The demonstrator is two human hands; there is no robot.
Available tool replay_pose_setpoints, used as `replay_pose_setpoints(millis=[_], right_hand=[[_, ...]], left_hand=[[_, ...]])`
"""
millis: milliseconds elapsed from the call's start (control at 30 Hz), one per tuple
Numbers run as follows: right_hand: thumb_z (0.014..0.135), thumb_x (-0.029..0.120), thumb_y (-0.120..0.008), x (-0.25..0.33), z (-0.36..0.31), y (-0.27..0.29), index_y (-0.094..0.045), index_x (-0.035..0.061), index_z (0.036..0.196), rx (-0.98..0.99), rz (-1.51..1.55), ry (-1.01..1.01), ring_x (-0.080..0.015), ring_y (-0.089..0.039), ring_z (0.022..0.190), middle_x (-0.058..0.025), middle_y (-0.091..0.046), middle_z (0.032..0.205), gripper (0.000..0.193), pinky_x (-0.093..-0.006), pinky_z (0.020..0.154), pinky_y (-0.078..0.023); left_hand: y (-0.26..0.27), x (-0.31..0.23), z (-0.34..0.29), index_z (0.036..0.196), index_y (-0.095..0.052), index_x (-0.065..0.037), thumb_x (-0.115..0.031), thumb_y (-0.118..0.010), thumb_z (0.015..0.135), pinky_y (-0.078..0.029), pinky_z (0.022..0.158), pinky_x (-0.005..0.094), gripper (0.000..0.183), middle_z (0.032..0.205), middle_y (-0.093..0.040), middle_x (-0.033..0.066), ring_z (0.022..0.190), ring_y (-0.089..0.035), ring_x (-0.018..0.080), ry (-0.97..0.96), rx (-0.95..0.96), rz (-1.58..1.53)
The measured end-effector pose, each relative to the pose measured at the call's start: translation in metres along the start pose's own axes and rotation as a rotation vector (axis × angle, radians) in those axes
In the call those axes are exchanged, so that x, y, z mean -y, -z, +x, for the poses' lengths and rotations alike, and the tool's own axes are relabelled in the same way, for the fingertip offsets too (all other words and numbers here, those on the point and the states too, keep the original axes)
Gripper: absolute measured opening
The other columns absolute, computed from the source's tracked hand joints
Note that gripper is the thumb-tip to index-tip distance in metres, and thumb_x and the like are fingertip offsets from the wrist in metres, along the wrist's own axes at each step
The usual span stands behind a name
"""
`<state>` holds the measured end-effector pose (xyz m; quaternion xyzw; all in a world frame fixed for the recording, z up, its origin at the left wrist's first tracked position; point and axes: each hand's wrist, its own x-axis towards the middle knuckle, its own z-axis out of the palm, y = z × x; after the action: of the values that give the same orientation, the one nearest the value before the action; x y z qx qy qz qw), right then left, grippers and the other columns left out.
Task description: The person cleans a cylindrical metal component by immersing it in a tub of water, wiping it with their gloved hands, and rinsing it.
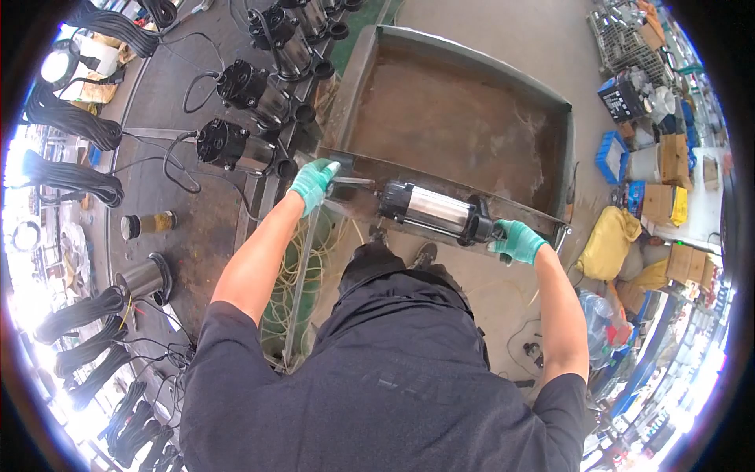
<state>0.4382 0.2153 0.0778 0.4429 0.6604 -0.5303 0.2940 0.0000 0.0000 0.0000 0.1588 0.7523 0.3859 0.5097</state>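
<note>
A cylindrical pump with a bright steel body and black ends (440, 211) lies on its side along the near rim of a metal water tank (570, 141). My right hand (519, 241), in a green glove, is closed on the black fitting at the pump's right end. To the left, my gloved left hand (314, 182) is closed at the tank's near left corner, beside a short metal bar (354, 182) that points toward the pump. What its fingers hold is hidden. Shallow brownish water or a rusty bottom shows inside the tank.
Several similar pumps (236, 147) stand on the dark workbench (197, 259) at left, with bundled black cables (75, 118). Pale hose (303, 267) coils below the bench edge. A yellow sack (609, 242), a blue crate (612, 157) and cardboard boxes (686, 263) sit at right.
</note>
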Motion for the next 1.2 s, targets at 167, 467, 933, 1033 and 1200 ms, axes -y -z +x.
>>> replay_pose_setpoints(millis=[167, 467, 933, 1033, 1200], right_hand=[[0.088, 0.01, -0.078, -0.009, 0.003, -0.026, -0.066, 0.0021, 0.118, -0.074, 0.029, 0.117, -0.0132, -0.064, 0.059, -0.0051, -0.066, 0.079, 0.033, -0.0322, 0.05, -0.052], [0.088, 0.022, -0.07, -0.053, 0.028, -0.053, -0.066, 0.0118, 0.108, -0.747, -0.674, 0.464, -0.0307, -0.07, 0.078, -0.0105, -0.072, 0.094, 0.024, -0.0429, 0.066, -0.055], [0.102, 0.022, -0.062, -0.046, 0.014, -0.044, -0.068, 0.0036, 0.109, -0.285, 1.14, 0.213, -0.0099, -0.058, 0.064, -0.0014, -0.066, 0.082, 0.021, -0.0242, 0.058, -0.049], [0.101, 0.023, -0.064, -0.055, 0.023, -0.041, -0.071, 0.0024, 0.098, -0.261, 1.311, 0.231, -0.0114, -0.06, 0.064, -0.0021, -0.066, 0.08, 0.023, -0.0264, 0.059, -0.051], [0.101, 0.025, -0.063, -0.06, 0.012, -0.029, -0.071, 0.0009, 0.096, -0.388, 0.957, 0.297, -0.0114, -0.058, 0.061, -0.0018, -0.063, 0.074, 0.026, -0.0283, 0.056, -0.049]], left_hand=[[0.034, 0.054, 0.026, 0.112, -0.065, -0.009, -0.027, -0.066, 0.099, -0.039, 0.049, 0.0255, 0.022, 0.074, -0.059, -0.0005, 0.052, -0.047, 0.0086, -0.189, -0.227, 0.222], [0.025, 0.04, -0.042, 0.12, -0.063, -0.007, -0.046, -0.054, 0.101, -0.051, 0.083, 0.0459, 0.044, 0.103, -0.07, 0.024, 0.097, -0.065, 0.0462, -0.201, -0.226, 0.666], [-0.066, 0.007, -0.101, 0.131, -0.059, 0.007, -0.037, -0.062, 0.1, -0.05, 0.091, 0.0353, 0.054, 0.118, -0.07, 0.0221, 0.103, -0.068, 0.03, -0.206, -0.036, 0.633], [-0.075, 0.007, -0.108, 0.133, -0.057, 0.008, -0.036, -0.062, 0.101, -0.05, 0.09, 0.0342, 0.055, 0.119, -0.07, 0.0192, 0.101, -0.067, 0.0251, -0.113, -0.029, 0.578], [-0.064, 0.024, -0.093, 0.12, -0.065, 0.002, -0.034, -0.062, 0.102, -0.047, 0.066, 0.0287, 0.04, 0.092, -0.068, 0.0053, 0.073, -0.057, 0.0122, -0.28, -0.108, 0.481]])
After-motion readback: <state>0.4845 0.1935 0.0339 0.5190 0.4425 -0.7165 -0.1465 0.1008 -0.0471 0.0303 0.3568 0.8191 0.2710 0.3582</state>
